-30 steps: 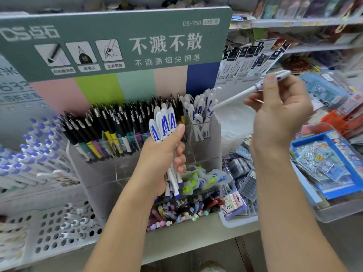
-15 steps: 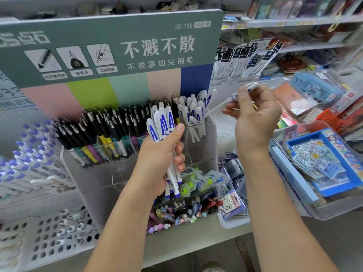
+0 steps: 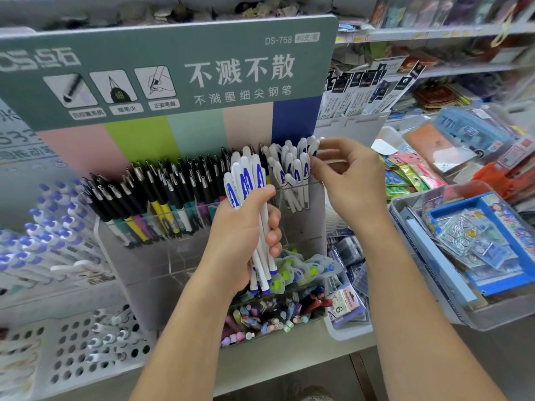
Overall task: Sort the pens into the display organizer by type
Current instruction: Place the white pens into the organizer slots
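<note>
White pens with blue clips (image 3: 251, 195) fill the left hand's (image 3: 243, 241) grip; the right hand (image 3: 351, 180) seemingly pinches one at the clear acrylic organizer's (image 3: 295, 227) white-pen compartment.

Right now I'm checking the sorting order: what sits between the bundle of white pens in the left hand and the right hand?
In the head view, the white pens already standing in the organizer's right compartment lie between the bundle in the left hand and the right hand.
</note>
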